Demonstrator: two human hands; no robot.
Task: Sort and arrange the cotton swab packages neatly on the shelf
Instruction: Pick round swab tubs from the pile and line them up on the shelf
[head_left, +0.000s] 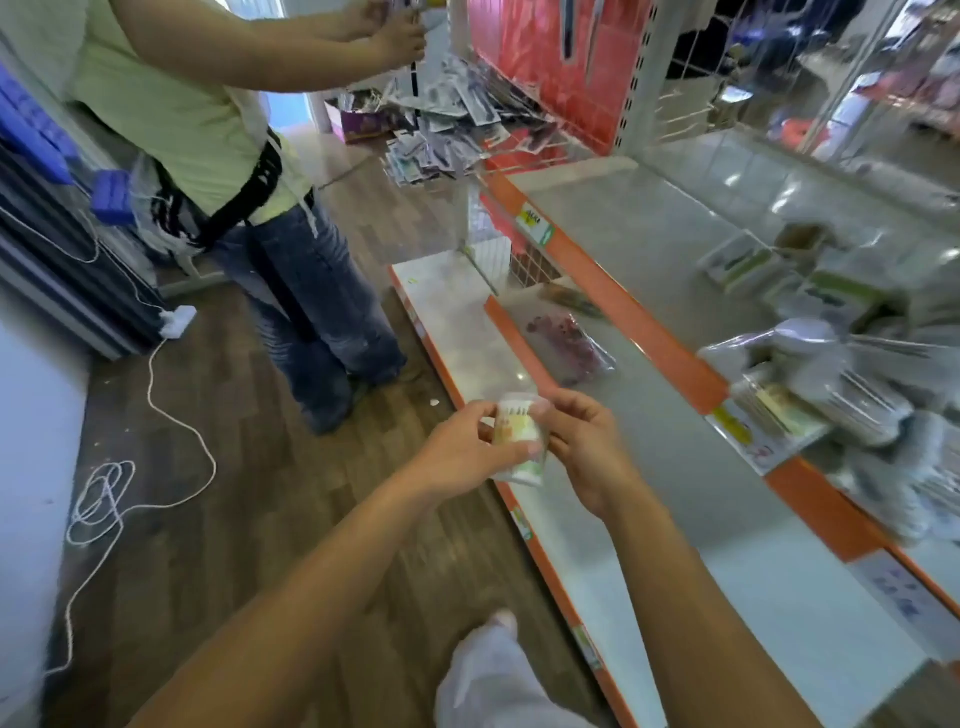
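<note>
Just above the front edge of a long white metal shelf with orange trim (654, 499), left of a jumbled heap of clear plastic cotton swab packages (857, 405), a person holds a small clear cylindrical tub of cotton swabs (513, 423). It looks light, stiff and probably slick, best gripped round its sides. The left hand (457, 457) and right hand (587, 441) both pinch it, fingers curled close.

A white cord (150, 379) lies looped on the wooden floor (260, 519).
</note>
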